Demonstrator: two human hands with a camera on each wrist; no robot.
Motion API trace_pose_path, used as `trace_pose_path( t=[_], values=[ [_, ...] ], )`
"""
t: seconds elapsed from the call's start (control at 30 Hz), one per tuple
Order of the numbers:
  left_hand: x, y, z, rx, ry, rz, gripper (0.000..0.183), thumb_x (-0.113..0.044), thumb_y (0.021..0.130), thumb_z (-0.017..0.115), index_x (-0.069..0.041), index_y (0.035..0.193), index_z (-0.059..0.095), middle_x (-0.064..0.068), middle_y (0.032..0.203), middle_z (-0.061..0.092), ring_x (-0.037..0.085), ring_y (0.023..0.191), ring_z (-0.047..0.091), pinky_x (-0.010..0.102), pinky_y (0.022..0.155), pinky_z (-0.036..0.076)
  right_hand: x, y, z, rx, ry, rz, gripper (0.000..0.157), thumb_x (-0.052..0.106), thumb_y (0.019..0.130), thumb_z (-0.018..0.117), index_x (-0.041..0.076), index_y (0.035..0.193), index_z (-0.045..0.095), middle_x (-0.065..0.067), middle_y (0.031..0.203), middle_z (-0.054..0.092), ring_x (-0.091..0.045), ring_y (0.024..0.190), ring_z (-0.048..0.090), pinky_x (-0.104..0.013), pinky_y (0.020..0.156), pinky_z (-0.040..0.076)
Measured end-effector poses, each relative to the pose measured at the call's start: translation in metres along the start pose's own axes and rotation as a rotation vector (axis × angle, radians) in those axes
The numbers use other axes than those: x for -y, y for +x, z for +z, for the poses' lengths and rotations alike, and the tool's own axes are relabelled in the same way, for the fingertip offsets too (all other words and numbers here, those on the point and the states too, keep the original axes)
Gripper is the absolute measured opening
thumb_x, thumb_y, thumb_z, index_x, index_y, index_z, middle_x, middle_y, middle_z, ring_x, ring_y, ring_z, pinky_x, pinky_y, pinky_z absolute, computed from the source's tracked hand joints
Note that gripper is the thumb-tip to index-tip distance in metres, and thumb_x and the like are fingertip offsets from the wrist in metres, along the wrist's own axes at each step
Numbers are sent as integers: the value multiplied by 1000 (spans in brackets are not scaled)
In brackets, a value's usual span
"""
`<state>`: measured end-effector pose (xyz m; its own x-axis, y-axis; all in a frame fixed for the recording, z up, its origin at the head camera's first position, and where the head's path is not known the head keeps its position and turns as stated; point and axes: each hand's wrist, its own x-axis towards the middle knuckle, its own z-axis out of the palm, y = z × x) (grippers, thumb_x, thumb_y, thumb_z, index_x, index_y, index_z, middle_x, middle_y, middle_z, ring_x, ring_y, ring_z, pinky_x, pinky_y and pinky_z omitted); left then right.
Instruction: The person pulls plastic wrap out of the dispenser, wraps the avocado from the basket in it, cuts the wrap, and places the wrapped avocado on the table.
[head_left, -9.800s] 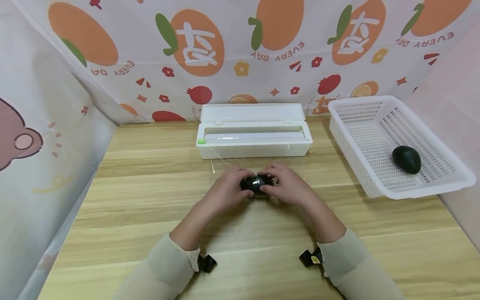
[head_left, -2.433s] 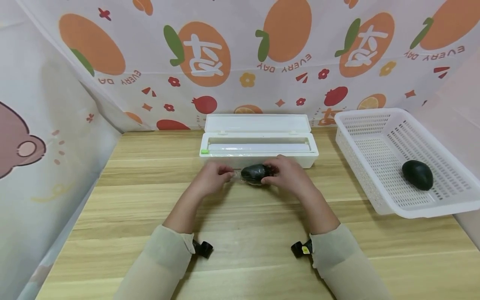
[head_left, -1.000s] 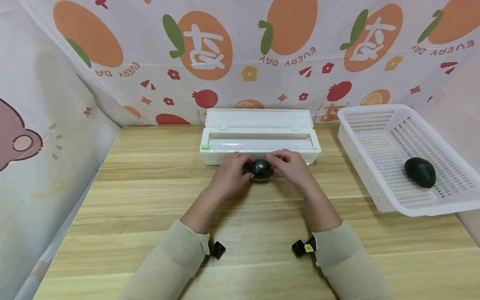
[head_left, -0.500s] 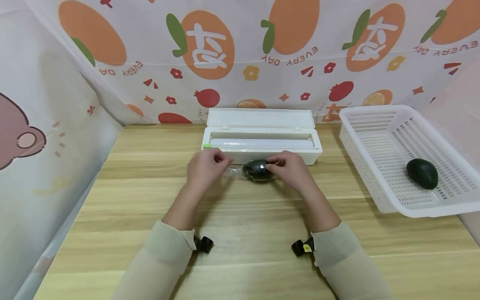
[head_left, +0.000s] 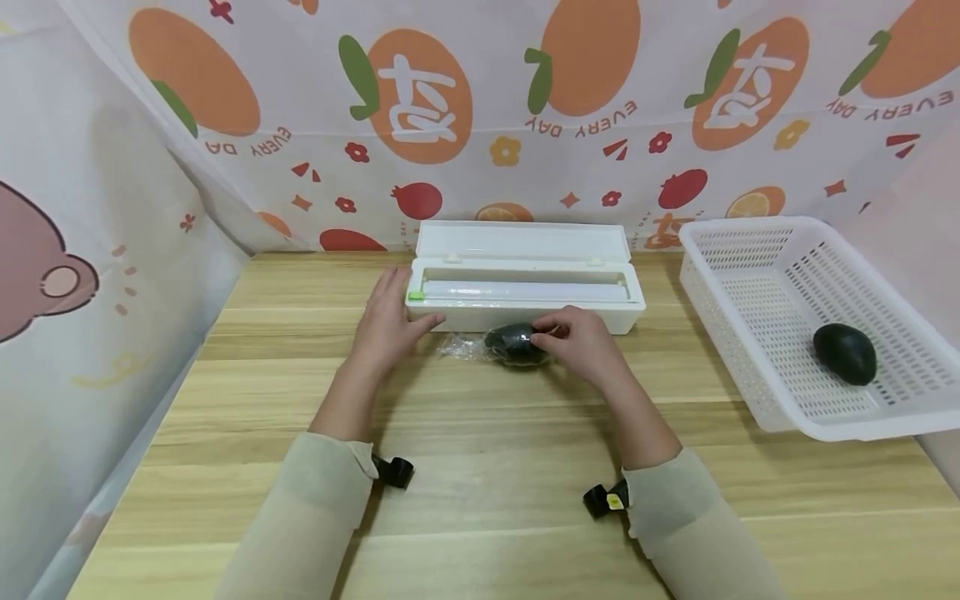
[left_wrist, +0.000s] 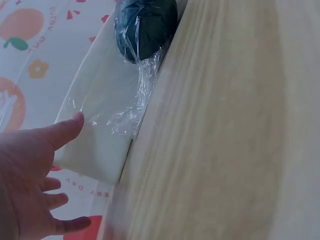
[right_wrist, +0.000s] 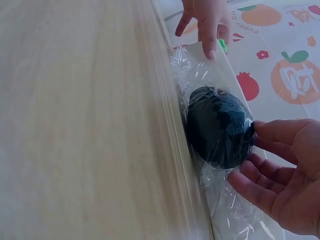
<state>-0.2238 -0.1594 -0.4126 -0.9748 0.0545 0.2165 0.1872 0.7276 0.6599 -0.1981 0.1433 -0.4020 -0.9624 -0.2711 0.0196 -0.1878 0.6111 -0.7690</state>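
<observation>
Head; R hand (head_left: 587,344) half-curled; on fruit (head_left: 507,342)

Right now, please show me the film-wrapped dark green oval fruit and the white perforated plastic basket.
Film-wrapped dark green oval fruit (head_left: 510,343): head view, its upper surface.
White perforated plastic basket (head_left: 780,333): head view, its bare floor.

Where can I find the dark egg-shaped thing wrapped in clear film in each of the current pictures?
Head: the wrapped dark thing is just right of and below centre, in front of the white box, gripped by the right hand.
Left wrist: the wrapped dark thing meets the top edge, slightly left of centre.
Right wrist: the wrapped dark thing is right of centre.
Shared landmark: the fruit-print cloth, at top, left and right respectively.
</observation>
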Motion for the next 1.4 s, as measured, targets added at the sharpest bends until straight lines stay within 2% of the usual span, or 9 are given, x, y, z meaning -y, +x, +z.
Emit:
trace_pose_path(
  t=[0.1, 0.17, 0.3, 0.4, 0.57, 0.97, 1.23, 1.3, 1.4],
  values=[
    [3, 2, -1, 13, -3, 6, 78, -33, 79, 83, -20, 145, 43, 7, 153, 36, 28, 144, 30, 56, 113, 30, 1, 0, 0, 3, -7, 1, 25, 27, 91, 71, 17, 113, 74, -1, 108, 68, -20, 98, 63, -38, 83, 53],
    [4, 3, -2, 22, 10, 7, 83, -34, 78, 84, -23, 149, 40, 6, 160, 27, 28, 149, 21, 57, 115, 27, 2, 0, -1, 3, -14, 8, 24, 28, 90, 72, 17, 112, 74, 0, 108, 68, -19, 98, 62, -38, 83, 53],
    [6, 5, -4, 53, 78, 33, 91, -36, 79, 83, -19, 154, 34, 3, 166, 14, 25, 153, 9, 53, 119, 22, 1, 0, -2, 11, -39, 17, 25, 29, 91, 71, 17, 112, 74, -1, 111, 68, -20, 99, 63, -38, 85, 52],
    [8, 5, -4, 78, 111, 54, 90, -38, 81, 81, -15, 154, 33, 1, 165, 17, 25, 152, 15, 50, 118, 25, 0, 0, -3, 10, -54, 14, 26, 30, 91, 71, 17, 113, 74, -2, 112, 69, -20, 98, 63, -39, 86, 52],
    [7, 4, -7, 88, 117, 62, 89, -41, 81, 79, -15, 154, 35, -1, 163, 21, 25, 149, 24, 50, 115, 32, 0, -1, -3, -5, -78, -30, 25, 28, 90, 72, 16, 112, 74, -3, 106, 69, -20, 94, 64, -39, 83, 53],
    [9, 4, -10, 88, 116, 84, 89, -41, 81, 80, -13, 152, 36, 3, 162, 25, 25, 151, 18, 48, 119, 25, 4, -1, -1, -10, -105, -68, 25, 28, 91, 72, 15, 112, 74, -3, 106, 70, -20, 92, 65, -39, 80, 54],
    [13, 5, -13, 89, 169, 133, 87, -44, 82, 78, -9, 151, 38, 4, 162, 25, 25, 151, 19, 47, 119, 25, 13, -3, -2, -78, -163, -103, 28, 29, 92, 71, 11, 114, 74, -5, 107, 69, -21, 90, 65, -40, 76, 53],
    [14, 5, -12, 91, 173, 140, 88, -44, 81, 79, -8, 151, 39, 4, 162, 24, 24, 151, 18, 46, 119, 25, 15, -4, 1, -115, -184, -133, 26, 28, 92, 70, 11, 111, 75, -4, 105, 70, -20, 88, 65, -39, 74, 53],
    [14, 5, -12, 94, 156, 138, 88, -44, 80, 80, -8, 150, 40, 2, 162, 25, 22, 151, 18, 46, 119, 25, 20, -4, 7, -204, -236, -256, 21, 24, 92, 70, 9, 105, 76, -3, 99, 70, -20, 85, 65, -38, 73, 53]
  ],
)
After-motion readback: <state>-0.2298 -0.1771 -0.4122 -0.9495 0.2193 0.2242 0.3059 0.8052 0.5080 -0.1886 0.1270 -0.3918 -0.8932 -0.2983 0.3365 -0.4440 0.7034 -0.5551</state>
